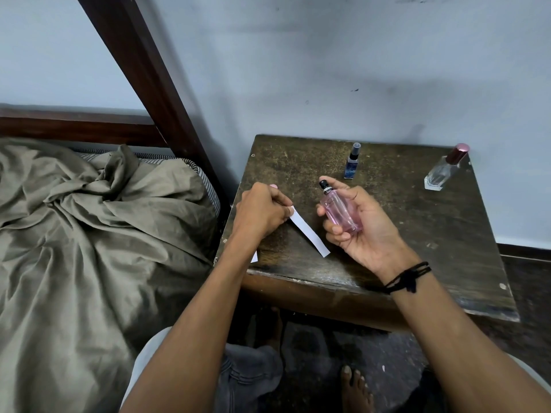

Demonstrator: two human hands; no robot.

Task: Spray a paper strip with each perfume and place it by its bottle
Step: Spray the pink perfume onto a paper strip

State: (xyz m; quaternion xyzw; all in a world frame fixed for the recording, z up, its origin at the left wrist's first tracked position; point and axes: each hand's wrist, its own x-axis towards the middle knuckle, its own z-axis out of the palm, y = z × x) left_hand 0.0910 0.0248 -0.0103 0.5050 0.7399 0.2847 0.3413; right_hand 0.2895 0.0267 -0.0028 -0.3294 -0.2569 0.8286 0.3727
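Table (432,234): your forearms cross near edge. Left hand (262,213), knuckles up, pinches paper strip (310,234) at far end. Right hand (366,231), palm up, grips pink bottle (341,214) beside strip. Bottles, three: blue bottle (351,162), clear bottle (444,171) stand behind. Strips, two: second strip (254,257) mostly under left forearm.

A black cord bracelet (408,277), grey jeans (247,380), bare feet (356,389)

The left arm (208,308) is covering all but a white corner of a paper scrap (254,257). The left hand (262,213) is hiding most of a small pink thing (272,186) on its far side.
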